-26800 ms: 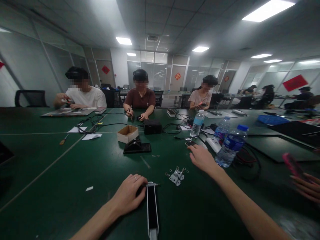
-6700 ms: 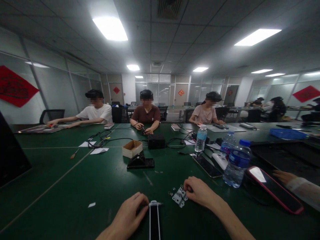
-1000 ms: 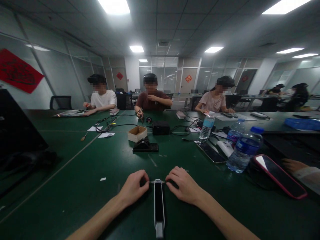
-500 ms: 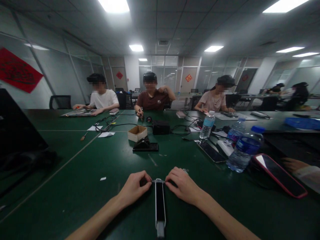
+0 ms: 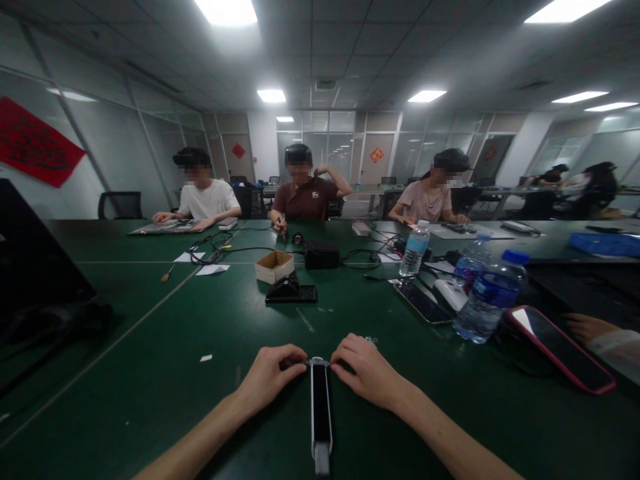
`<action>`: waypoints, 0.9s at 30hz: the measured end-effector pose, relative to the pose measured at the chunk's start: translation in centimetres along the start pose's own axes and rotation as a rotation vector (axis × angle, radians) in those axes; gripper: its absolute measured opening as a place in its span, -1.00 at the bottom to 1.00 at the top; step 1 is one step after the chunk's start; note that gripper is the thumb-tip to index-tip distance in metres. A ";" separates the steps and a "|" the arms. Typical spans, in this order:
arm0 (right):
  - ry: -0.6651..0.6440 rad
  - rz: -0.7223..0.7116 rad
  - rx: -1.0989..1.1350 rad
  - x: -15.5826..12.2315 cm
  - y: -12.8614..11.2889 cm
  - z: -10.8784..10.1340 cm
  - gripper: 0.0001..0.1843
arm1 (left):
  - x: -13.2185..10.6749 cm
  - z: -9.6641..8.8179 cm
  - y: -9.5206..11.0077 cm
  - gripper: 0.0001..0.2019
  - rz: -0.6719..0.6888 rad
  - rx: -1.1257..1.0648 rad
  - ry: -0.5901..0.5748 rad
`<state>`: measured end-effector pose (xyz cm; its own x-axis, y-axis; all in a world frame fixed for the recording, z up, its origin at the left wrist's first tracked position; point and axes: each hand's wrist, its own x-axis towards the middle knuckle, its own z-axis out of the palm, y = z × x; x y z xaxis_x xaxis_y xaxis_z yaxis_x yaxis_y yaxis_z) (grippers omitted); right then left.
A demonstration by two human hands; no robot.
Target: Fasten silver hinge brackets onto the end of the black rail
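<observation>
Right between fingers (image 5: 299, 358), black metal bar (image 5: 321, 407)

Inventory of the green surface (image 5: 125, 400): one left hand (image 5: 270, 377) and one right hand (image 5: 367, 369), at 12 o'clock; one black-and-silver bar (image 5: 321, 413), between them. Further out, at 12 o'clock: one cardboard box (image 5: 273, 268). At 11 o'clock: one screwdriver (image 5: 167, 273). At 1 o'clock: three water bottles (image 5: 415, 248) (image 5: 473, 259) (image 5: 489, 298); two phones (image 5: 423, 304) (image 5: 560, 350). Beyond the surface, 11 to 1 o'clock: three seated people (image 5: 207, 200) (image 5: 300, 200) (image 5: 425, 203).

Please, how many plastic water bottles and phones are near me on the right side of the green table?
Plastic water bottles: 3
Phones: 2
Total: 5
</observation>
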<state>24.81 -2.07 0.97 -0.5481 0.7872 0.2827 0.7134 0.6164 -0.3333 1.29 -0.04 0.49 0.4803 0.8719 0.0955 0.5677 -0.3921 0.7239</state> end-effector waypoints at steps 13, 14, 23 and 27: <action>0.035 -0.032 -0.018 0.0 0.4 0.4 -0.90 | 0.1 0.4 0.1 -0.83 -0.006 0.063 -0.009; 0.034 -0.034 -0.017 0.0 0.4 0.5 -0.90 | 0.1 0.3 0.1 -0.83 -0.007 0.066 -0.008; 0.078 0.003 -0.144 -0.1 2.4 -1.6 -0.84 | 0.1 0.3 0.1 -0.82 0.008 0.071 0.000; 0.144 0.176 -0.255 -1.3 6.3 -3.9 -0.80 | 0.0 0.1 0.1 -0.81 0.011 0.063 -0.019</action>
<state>31.68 0.75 1.98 -0.3524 0.8591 0.3711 0.8879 0.4322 -0.1574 1.40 -0.11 0.45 0.4991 0.8619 0.0898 0.6031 -0.4199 0.6783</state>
